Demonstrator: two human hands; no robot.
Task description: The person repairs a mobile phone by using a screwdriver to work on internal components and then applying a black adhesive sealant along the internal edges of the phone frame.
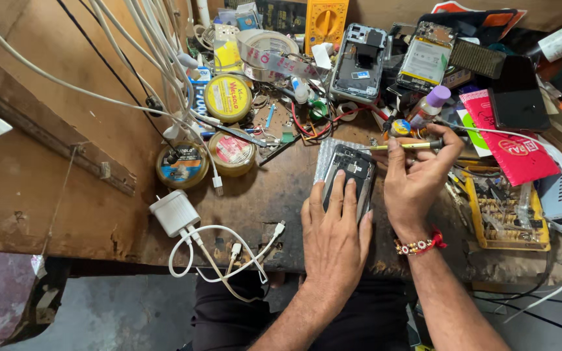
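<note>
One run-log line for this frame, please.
left hand: flat on opened phone | right hand: holds soldering iron, tip near phone's top edge | surface: cluttered workbench

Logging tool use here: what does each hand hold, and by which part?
Right hand pinches a thin tool mid-shaft. Left hand holds nothing; it lies flat on the opened phone.

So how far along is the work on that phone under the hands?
Done: the phone lies with its back cover off, insides bare, on a padded sheet. In hand: the left hand presses it flat while the right hand holds a thin tool just above its top edge. Left: it is not closed up, and two more opened phones lie further back on the bench.
</note>
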